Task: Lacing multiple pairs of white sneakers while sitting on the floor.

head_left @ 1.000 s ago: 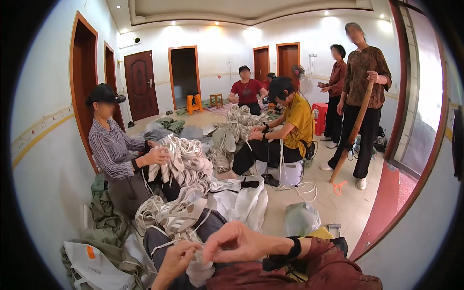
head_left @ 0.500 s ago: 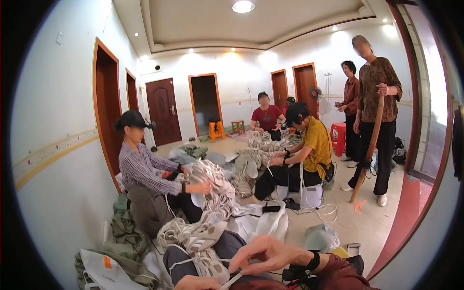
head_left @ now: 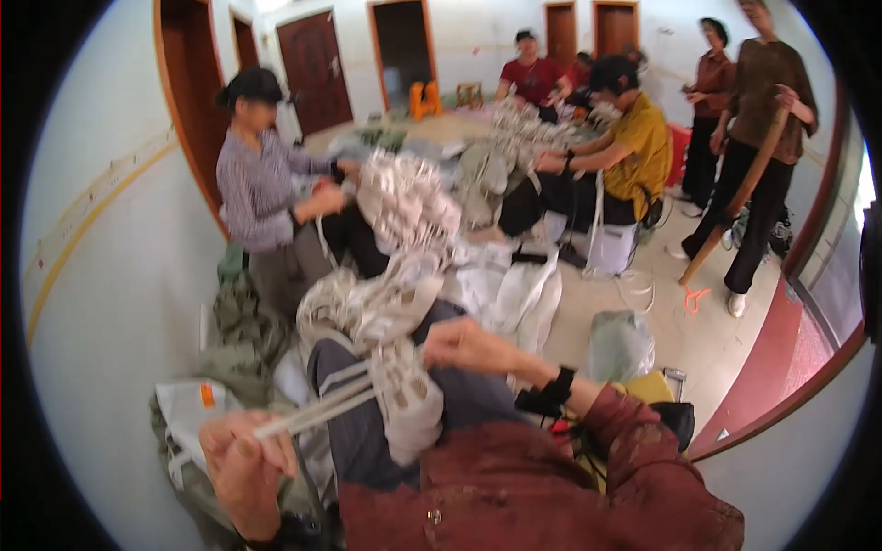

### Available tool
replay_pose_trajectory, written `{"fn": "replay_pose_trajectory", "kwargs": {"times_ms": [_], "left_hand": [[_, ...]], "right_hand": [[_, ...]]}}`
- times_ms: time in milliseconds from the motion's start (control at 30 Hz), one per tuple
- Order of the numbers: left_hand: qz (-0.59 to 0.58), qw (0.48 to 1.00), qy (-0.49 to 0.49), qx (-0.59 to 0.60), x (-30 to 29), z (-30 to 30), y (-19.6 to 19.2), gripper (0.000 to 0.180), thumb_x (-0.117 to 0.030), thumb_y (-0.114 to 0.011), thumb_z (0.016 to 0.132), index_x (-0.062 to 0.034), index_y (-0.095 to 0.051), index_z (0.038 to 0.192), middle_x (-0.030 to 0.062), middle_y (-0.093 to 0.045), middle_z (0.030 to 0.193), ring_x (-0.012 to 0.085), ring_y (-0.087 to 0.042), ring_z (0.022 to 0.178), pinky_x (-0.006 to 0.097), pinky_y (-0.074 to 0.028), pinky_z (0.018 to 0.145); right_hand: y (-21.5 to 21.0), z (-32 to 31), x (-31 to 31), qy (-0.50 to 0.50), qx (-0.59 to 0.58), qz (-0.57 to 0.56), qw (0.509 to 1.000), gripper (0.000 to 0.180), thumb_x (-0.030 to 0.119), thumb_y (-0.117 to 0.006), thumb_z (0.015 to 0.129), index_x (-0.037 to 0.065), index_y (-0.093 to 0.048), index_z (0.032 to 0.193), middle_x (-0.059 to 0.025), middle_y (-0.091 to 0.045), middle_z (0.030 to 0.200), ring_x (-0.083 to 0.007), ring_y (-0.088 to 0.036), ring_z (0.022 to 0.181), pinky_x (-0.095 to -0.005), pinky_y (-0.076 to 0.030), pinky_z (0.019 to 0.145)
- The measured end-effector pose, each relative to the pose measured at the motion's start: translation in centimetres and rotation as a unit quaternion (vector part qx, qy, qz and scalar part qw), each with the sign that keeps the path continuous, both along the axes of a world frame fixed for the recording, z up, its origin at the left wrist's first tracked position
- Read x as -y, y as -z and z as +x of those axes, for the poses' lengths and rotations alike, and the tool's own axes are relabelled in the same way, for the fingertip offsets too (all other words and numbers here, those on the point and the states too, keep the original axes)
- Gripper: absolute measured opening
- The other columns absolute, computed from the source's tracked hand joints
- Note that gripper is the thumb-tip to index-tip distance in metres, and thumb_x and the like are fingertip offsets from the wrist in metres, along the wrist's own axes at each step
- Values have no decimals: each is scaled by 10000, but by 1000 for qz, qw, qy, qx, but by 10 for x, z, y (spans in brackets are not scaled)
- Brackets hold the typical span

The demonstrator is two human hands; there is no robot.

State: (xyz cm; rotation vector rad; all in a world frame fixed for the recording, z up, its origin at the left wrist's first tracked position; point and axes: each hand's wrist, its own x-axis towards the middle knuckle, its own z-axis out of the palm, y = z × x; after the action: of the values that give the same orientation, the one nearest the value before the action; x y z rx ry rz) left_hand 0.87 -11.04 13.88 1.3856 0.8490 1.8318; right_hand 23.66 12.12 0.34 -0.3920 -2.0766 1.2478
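A beige and white shoe upper with cut-out openings lies on my dark trousers, hanging from a bundle of similar uppers over my knees. Pale flat laces run taut from its left side down to my left hand, whose fingers are closed on their ends. My right hand is closed at the upper's right edge. What its fingertips hold is too blurred to make out.
Heaped uppers lie ahead, beside a seated person in stripes. Someone in yellow works opposite. At right a person grips a wooden pole. A white bag, green cloth and clear plastic bag lie around me.
My hands have spread apart. The left moved left with the laces stretched out; the right moved up to the upper's edge. The view has tilted down, showing more of my lap.
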Motion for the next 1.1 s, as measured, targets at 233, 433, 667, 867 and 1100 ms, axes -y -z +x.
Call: {"fn": "replay_pose_trajectory", "kwargs": {"times_ms": [233, 433, 667, 867, 1100], "left_hand": [[-7, 958, -120, 262, 15, -8, -2, 303, -230, -402, 1037, -56, -474, 800, 91, -513, 785, 199, -510, 773, 276, -395, 606], [40, 975, 125, 182, -30, -29, -21, 406, -217, -373, 1049, -86, -355, 665, 37, -359, 705, 142, -375, 675, 276, -332, 601], [14, 975, 107, 194, -39, -46, -29, 185, -117, -438, 1022, 5, -457, 884, 29, -389, 760, 126, -385, 725, 246, -355, 619], [-7, 986, 57, 158, -58, -108, -26, 167, -113, -468, 1010, 44, -510, 972, 45, -464, 807, 140, -506, 835, 214, -477, 663], [-63, 978, -120, 156, -74, -199, 4, 192, -81, -525, 978, 78, -536, 1084, 60, -539, 882, 128, -557, 880, 197, -526, 727]], "right_hand": [[-97, 8, 24, -24, -176, -160, 971, 280, 242, -546, 969, 11, -578, 814, -35, -527, 644, -158, -557, 625, -299, -473, 669], [-141, -6, 4, 34, -94, -9, 995, 338, 258, -454, 1017, 11, -565, 816, 1, -428, 621, -142, -536, 655, -264, -428, 659], [-71, -12, -19, 47, 23, -68, 996, 191, 195, -607, 946, 22, -685, 924, -7, -641, 737, -54, -609, 680, -190, -495, 582], [-26, -26, -18, 22, 91, -130, 987, 339, 104, -610, 910, 27, -576, 1238, -56, -668, 942, -98, -643, 728, -213, -499, 583], [-3, -32, -6, -48, 113, 73, 990, 336, 124, -696, 815, 1, -635, 1122, -76, -663, 978, -155, -625, 792, -299, -526, 676]]}}
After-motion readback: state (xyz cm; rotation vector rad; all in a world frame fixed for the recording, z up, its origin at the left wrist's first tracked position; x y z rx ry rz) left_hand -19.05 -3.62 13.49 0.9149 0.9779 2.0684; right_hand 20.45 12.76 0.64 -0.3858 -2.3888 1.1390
